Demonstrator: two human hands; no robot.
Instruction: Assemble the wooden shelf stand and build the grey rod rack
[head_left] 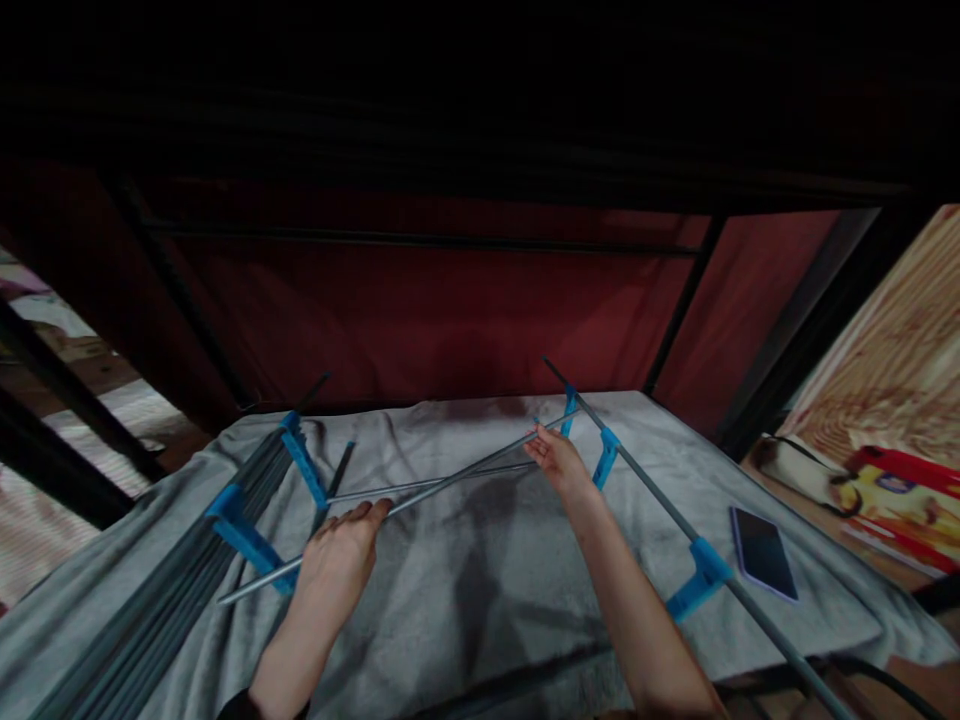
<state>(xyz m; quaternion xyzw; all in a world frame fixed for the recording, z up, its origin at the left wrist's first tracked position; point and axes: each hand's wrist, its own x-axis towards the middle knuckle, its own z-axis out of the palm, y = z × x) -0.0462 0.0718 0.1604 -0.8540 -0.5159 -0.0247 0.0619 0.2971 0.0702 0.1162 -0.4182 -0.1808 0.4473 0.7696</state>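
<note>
My left hand [341, 555] is wrapped around a thin grey metal tube [457, 475], which slants from the lower left to the upper right. Farther along it, the fingers of my right hand [559, 465] close on the tube close to its far end. Behind it lies a second thin tube [416, 488]. On the right, a long tube [660, 510] carries several blue plastic connectors [701, 578]. More blue connectors [251, 535] stand on the left, near my left hand; the held tube crosses the nearer one.
A grey blanket [420, 640] covers the surface. Several grey tubes [180, 570] lie bundled along the left. A phone [763, 552] rests at the right, beyond which is a red and yellow package [904, 500]. A dark frame with a red panel [450, 320] encloses the back.
</note>
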